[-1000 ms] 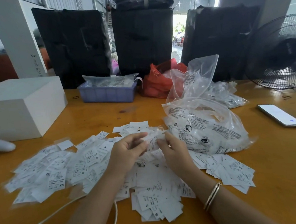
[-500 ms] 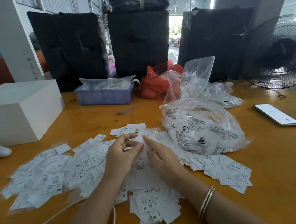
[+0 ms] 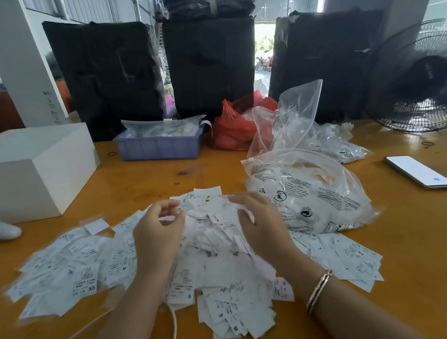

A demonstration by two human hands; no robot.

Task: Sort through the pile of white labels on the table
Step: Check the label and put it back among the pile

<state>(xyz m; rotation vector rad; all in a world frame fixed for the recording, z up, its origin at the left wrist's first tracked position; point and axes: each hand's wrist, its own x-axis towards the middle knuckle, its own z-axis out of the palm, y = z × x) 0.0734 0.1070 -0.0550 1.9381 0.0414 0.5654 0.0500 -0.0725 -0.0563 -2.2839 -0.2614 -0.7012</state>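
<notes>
White labels [image 3: 223,285]: one loose pile, too many to count, spread across the near middle of the bench [image 3: 431,244]; small paper slips with black print, size letters XS, S, M, XL legible.
Left hand [image 3: 157,231]: over the pile, fingers curled, pinching one small label at the fingertips.
Right hand [image 3: 264,223]: over the pile just right of the left, fingers loosely bent; a slip lies at its fingers, grip cannot tell.
Bracelet [image 3: 319,290]: one, right wrist.
Clear bags [image 3: 313,195]: at least two, printed, touching the pile's right edge.
Red bag [image 3: 237,123]: one.
Blue tray [image 3: 159,147]: one.
White box [image 3: 27,173]: one, far left.
Phone [image 3: 420,172]: one, right.
Fan [image 3: 425,76]: one.
</notes>
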